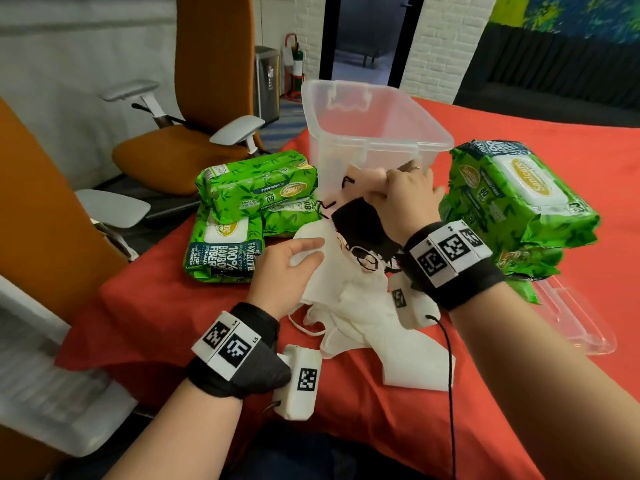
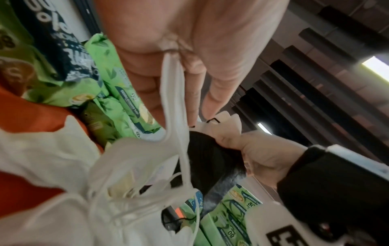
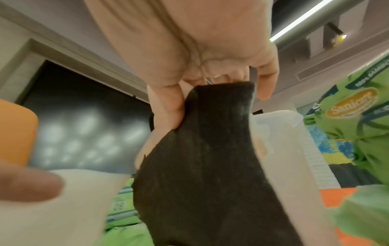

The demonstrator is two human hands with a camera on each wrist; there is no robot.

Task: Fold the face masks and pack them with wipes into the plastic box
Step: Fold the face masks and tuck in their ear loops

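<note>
A clear plastic box (image 1: 374, 133) stands open at the back of the red table. In front of it my right hand (image 1: 391, 188) pinches the top edge of a black mask (image 1: 360, 226) between thumb and fingers (image 3: 168, 103), lifting it off a pile of white masks (image 1: 367, 306). A pale pink mask (image 1: 363, 176) lies just behind it against the box. My left hand (image 1: 317, 249) grips the edge of a white mask (image 1: 311, 237), whose ear loop (image 2: 170, 93) runs across the palm. Green wipes packs lie stacked at the left (image 1: 242, 209) and at the right (image 1: 519, 209).
The clear lid (image 1: 575, 320) lies flat at the right, partly under the right wipes stack. Orange office chairs (image 1: 207, 140) stand beyond the table's left edge. The red cloth (image 1: 156, 306) hangs over the near-left corner.
</note>
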